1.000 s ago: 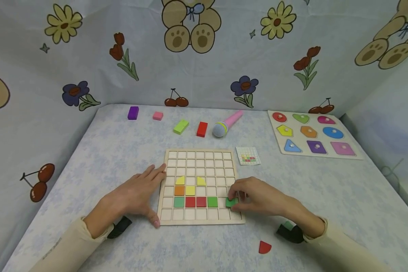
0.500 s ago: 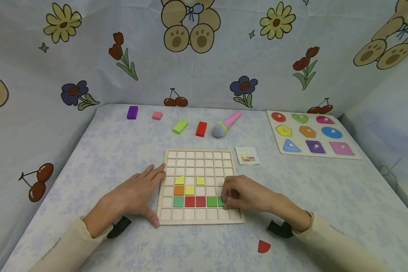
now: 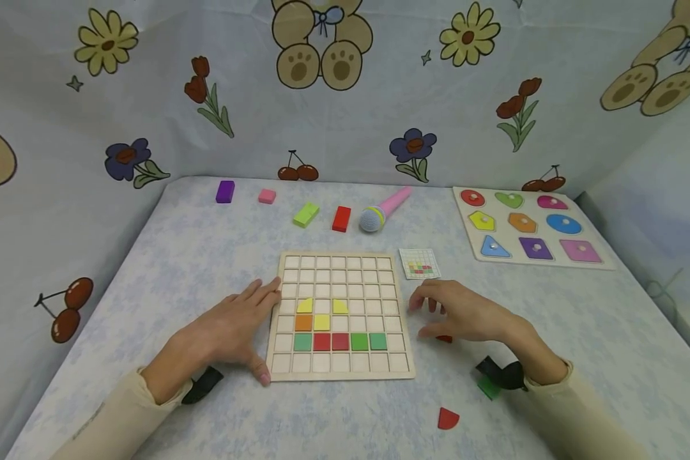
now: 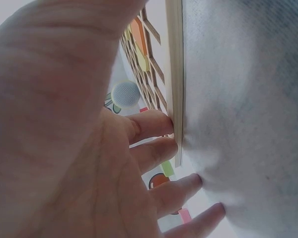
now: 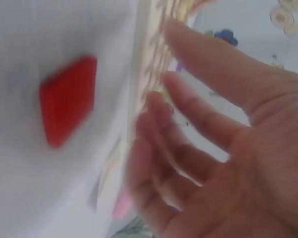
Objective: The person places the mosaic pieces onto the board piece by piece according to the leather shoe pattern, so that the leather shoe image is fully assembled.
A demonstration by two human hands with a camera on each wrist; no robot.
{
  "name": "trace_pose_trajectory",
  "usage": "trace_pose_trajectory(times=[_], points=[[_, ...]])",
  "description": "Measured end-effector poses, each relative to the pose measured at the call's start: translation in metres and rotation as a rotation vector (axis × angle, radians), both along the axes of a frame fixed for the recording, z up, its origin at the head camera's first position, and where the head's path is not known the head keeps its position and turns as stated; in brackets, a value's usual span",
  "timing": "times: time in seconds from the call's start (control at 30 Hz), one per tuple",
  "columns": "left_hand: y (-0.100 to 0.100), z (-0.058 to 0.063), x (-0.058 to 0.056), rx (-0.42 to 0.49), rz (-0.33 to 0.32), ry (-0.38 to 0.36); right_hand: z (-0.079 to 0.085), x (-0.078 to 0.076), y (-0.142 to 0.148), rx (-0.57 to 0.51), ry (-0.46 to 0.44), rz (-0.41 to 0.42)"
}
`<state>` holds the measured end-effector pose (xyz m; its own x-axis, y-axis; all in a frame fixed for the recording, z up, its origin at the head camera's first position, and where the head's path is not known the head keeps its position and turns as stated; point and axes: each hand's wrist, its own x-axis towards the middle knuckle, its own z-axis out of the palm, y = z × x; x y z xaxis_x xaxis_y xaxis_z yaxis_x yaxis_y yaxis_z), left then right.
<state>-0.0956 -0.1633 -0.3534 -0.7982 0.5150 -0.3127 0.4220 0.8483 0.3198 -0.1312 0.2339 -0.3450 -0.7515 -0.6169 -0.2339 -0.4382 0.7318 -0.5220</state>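
Observation:
A wooden grid board point(image 3: 345, 252) lies flat on the table. It carries yellow, orange, red and green tiles, with a teal-green tile point(image 3: 377, 342) at the right end of the lower coloured row. My left hand point(image 3: 230, 329) rests against the board's left edge, fingers spread; the left wrist view shows fingertips point(image 4: 164, 124) touching the frame. Just off the right edge hovers my right hand point(image 3: 466, 310), its fingers loosely bent around nothing. Partly hidden below it lies a red tile point(image 5: 69, 101). A green piece point(image 3: 488, 387) shows beside the right wrist strap.
A red quarter-round piece point(image 3: 448, 418) lies near the front. A small pattern card point(image 3: 419, 264) sits right of the board. Behind are a toy microphone point(image 3: 384, 209) and red point(image 3: 342, 218), lime point(image 3: 306, 214), pink point(image 3: 267, 196) and purple point(image 3: 225, 191) blocks. A shape puzzle point(image 3: 529, 227) lies back right.
My right hand has set the teal-green tile into a cell beside the green one, let go of it and moved right, off the board. My left hand has stayed put.

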Motion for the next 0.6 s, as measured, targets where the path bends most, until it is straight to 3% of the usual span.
trace_pose_trajectory(times=[0.2, 0.4, 0.6], points=[[0.0, 0.0, 0.001, 0.006, -0.005, 0.004, 0.003, -0.006, 0.015, 0.101, -0.13, -0.093], [0.0, 0.0, 0.001, 0.003, -0.002, 0.007, 0.003, -0.007, 0.023, 0.196, -0.115, -0.113], [0.0, 0.0, 0.0, -0.005, 0.0, 0.01, 0.003, -0.009, 0.024, 0.173, -0.14, -0.093]])
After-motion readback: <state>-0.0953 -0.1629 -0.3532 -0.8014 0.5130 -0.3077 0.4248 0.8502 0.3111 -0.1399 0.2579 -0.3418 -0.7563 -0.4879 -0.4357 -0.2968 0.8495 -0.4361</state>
